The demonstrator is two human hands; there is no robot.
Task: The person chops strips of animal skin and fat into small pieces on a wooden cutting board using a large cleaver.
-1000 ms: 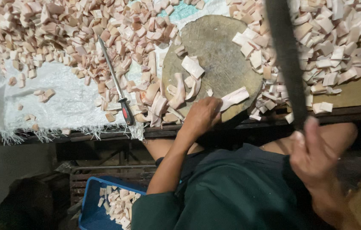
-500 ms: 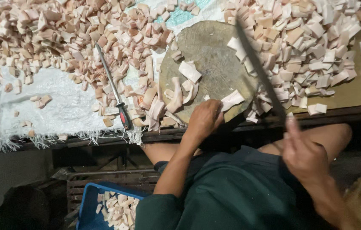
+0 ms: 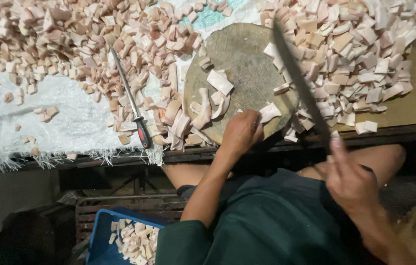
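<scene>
My left hand [image 3: 240, 133] rests at the near edge of a round wooden chopping block [image 3: 247, 59], fingers closed on a pale strip of pork skin [image 3: 269, 112]. My right hand [image 3: 352, 184] grips the handle of a long dark cleaver [image 3: 300, 88], whose blade slants up over the right side of the block. Several curled pale strips [image 3: 213, 98] lie on the block to the left of my left hand.
Heaps of cut pinkish-white pieces [image 3: 95, 44] cover a white woven sheet [image 3: 70, 122] on the left and the table on the right [image 3: 365, 54]. A sharpening steel with a red-black handle [image 3: 132, 100] lies left of the block. A blue crate [image 3: 119, 238] of pieces sits below.
The cleaver has swung down and leftward from high on the right toward the block. My right hand came lower with it. My left hand stays at the block's near edge.
</scene>
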